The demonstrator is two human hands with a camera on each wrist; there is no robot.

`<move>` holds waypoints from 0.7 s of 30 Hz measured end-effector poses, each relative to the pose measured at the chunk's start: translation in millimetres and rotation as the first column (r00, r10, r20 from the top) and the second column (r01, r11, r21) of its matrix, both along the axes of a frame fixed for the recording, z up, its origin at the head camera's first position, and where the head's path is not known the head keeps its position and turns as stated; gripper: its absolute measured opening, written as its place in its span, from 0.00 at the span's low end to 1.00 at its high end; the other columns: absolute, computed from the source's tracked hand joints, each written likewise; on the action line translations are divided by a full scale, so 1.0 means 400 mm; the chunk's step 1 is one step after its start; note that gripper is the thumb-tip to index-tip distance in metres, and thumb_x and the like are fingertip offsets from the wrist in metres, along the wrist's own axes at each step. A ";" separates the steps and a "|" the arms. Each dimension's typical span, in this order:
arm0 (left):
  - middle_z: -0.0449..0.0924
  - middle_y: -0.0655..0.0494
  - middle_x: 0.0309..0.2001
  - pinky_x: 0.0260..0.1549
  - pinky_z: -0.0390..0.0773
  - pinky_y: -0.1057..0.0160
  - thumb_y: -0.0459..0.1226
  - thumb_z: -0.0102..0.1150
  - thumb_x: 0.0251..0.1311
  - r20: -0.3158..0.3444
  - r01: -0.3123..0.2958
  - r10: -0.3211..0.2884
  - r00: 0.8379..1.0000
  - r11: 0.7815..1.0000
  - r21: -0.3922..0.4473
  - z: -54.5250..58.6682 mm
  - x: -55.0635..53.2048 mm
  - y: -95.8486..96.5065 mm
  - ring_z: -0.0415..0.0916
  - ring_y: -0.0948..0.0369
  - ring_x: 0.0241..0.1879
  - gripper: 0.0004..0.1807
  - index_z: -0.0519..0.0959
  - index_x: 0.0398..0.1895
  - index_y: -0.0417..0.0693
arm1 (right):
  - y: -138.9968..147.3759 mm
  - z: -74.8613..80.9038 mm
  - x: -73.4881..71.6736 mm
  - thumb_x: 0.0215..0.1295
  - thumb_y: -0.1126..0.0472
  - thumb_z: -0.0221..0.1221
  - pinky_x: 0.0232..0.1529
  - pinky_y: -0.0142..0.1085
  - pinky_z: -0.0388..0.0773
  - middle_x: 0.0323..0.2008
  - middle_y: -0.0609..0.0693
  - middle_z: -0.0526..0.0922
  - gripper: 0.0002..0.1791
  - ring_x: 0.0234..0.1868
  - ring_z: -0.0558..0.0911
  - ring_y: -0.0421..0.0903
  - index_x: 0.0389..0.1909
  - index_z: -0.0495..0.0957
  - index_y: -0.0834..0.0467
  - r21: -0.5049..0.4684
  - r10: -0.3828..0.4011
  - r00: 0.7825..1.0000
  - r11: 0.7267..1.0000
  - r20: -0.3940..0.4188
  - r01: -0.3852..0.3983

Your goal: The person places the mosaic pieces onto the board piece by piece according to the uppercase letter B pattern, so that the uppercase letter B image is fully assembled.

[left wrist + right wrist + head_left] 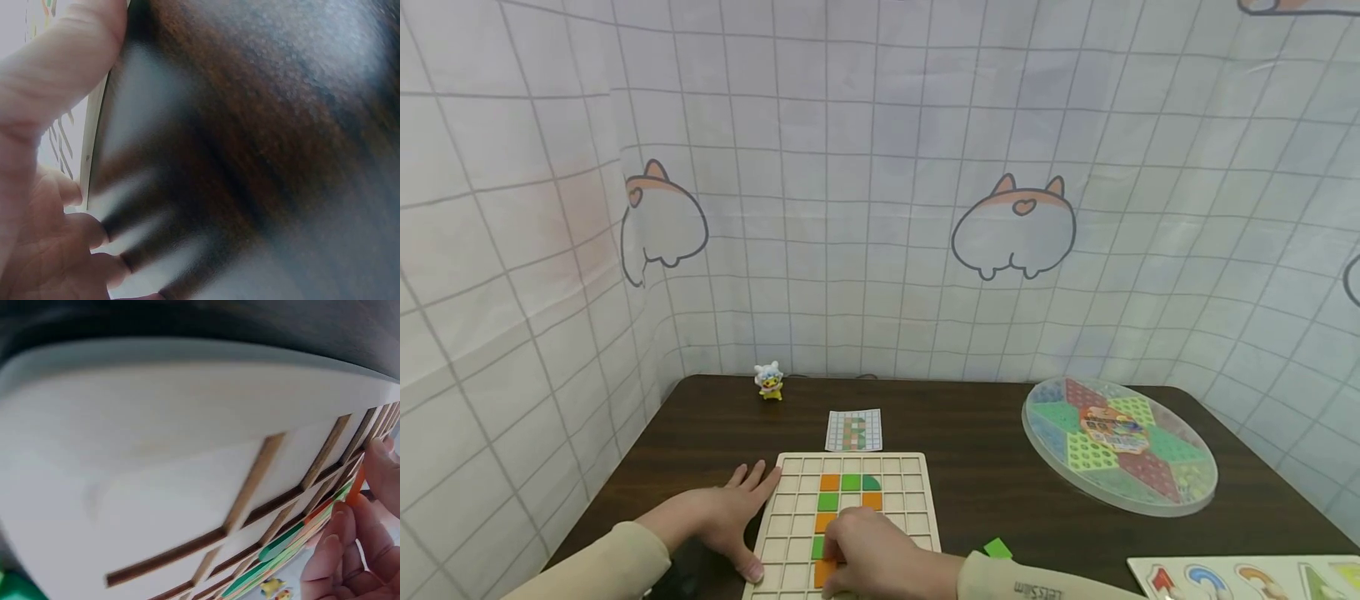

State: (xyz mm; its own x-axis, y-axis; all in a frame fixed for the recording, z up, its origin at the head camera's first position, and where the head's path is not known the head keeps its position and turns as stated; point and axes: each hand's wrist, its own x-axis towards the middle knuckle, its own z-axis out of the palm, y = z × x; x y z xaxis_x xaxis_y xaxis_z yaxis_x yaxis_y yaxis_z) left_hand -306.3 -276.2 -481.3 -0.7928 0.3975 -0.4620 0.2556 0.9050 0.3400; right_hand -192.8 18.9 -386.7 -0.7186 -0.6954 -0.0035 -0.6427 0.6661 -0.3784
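A cream wooden grid board (910, 483) lies on the dark table with green and orange tiles in its cells, among them a rounded dark green tile (871, 482) at the upper right of the pattern. My left hand (730, 510) rests at the board's left edge, fingers spread, thumb near its lower corner. Over the lower middle of the grid is my right hand (876, 546), covering several cells. In the right wrist view its thumb and fingertips pinch an orange tile (356, 485) at the board's surface.
A loose green tile (997, 548) lies right of the board. Behind the board are a printed pattern card (853, 431) and a small figurine (769, 381). At right stand a round star-patterned game board (1120, 446) and a shape puzzle board (1247, 567). A gridded curtain (865, 208) encloses the table.
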 end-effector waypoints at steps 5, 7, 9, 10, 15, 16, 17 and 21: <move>0.32 0.40 0.84 0.68 0.55 0.26 0.75 0.75 0.23 -0.001 -0.004 0.004 1.000 1.000 -0.005 -0.003 -0.002 -0.001 0.31 0.34 0.81 0.85 0.37 0.85 0.58 | -0.014 -0.003 0.002 0.51 0.57 0.79 0.29 0.22 0.70 0.24 0.38 0.82 0.09 0.27 0.71 0.28 0.28 0.89 0.54 -0.010 -0.009 1.000 1.000 0.008 0.009; 0.32 0.40 0.84 0.68 0.55 0.26 0.75 0.75 0.23 0.001 -0.004 0.004 1.000 1.000 -0.007 -0.005 -0.003 -0.001 0.31 0.34 0.81 0.85 0.37 0.85 0.58 | -0.018 -0.005 0.003 0.50 0.57 0.79 0.28 0.21 0.70 0.24 0.38 0.82 0.09 0.26 0.71 0.28 0.27 0.88 0.54 -0.011 -0.007 1.000 1.000 -0.007 0.007; 0.32 0.40 0.84 0.68 0.55 0.26 0.75 0.75 0.23 0.002 -0.005 0.005 1.000 1.000 -0.010 -0.006 -0.004 -0.002 0.31 0.34 0.81 0.85 0.37 0.85 0.58 | -0.022 -0.007 0.006 0.49 0.57 0.79 0.27 0.20 0.69 0.23 0.38 0.81 0.09 0.26 0.71 0.28 0.26 0.88 0.54 -0.006 -0.002 1.000 1.000 -0.027 0.002; 0.33 0.40 0.84 0.68 0.56 0.26 0.75 0.75 0.23 0.002 -0.004 0.004 1.000 1.000 -0.011 -0.006 -0.004 -0.002 0.32 0.34 0.81 0.85 0.37 0.85 0.58 | -0.023 -0.007 0.008 0.49 0.57 0.79 0.27 0.20 0.69 0.23 0.38 0.81 0.09 0.26 0.70 0.28 0.26 0.88 0.54 0.000 0.000 0.999 1.000 -0.039 0.000; 0.33 0.40 0.84 0.68 0.56 0.26 0.75 0.75 0.23 0.002 -0.005 0.005 1.000 1.000 -0.014 -0.005 -0.004 -0.001 0.32 0.34 0.81 0.85 0.37 0.85 0.58 | -0.025 -0.008 0.014 0.50 0.56 0.79 0.28 0.19 0.68 0.23 0.36 0.80 0.09 0.26 0.71 0.27 0.25 0.87 0.53 0.048 0.033 0.994 0.998 -0.108 -0.028; 0.33 0.40 0.84 0.68 0.56 0.26 0.75 0.75 0.23 0.001 -0.004 0.005 1.000 1.000 -0.013 -0.004 -0.003 -0.001 0.32 0.34 0.81 0.85 0.37 0.85 0.58 | -0.025 -0.008 0.014 0.51 0.56 0.78 0.29 0.19 0.68 0.23 0.36 0.81 0.09 0.27 0.72 0.27 0.25 0.88 0.53 0.055 0.041 0.992 0.998 -0.115 -0.035; 0.33 0.40 0.84 0.68 0.56 0.26 0.75 0.75 0.23 0.000 -0.005 0.005 1.000 1.000 -0.013 -0.003 -0.003 0.000 0.31 0.34 0.81 0.85 0.37 0.85 0.58 | -0.025 -0.008 0.014 0.51 0.56 0.78 0.29 0.19 0.68 0.22 0.36 0.81 0.08 0.27 0.72 0.27 0.25 0.88 0.53 0.060 0.048 0.991 0.997 -0.121 -0.041; 0.32 0.41 0.84 0.68 0.55 0.27 0.75 0.75 0.23 0.000 -0.004 0.004 1.000 1.000 -0.011 0.000 -0.002 0.002 0.31 0.34 0.81 0.85 0.37 0.85 0.59 | -0.023 -0.010 0.015 0.54 0.55 0.77 0.30 0.17 0.69 0.23 0.35 0.83 0.06 0.28 0.74 0.25 0.25 0.90 0.51 0.070 0.074 0.986 0.995 -0.148 -0.064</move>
State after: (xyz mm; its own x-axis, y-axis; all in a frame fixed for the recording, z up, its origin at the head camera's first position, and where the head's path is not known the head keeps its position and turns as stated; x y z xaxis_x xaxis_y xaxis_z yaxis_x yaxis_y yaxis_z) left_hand -307.0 -275.4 -481.4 -0.7944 0.3893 -0.4662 0.2519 0.9096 0.3303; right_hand -186.6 9.8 -390.6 -0.6646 -0.7453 0.0544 -0.7344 0.6379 -0.2319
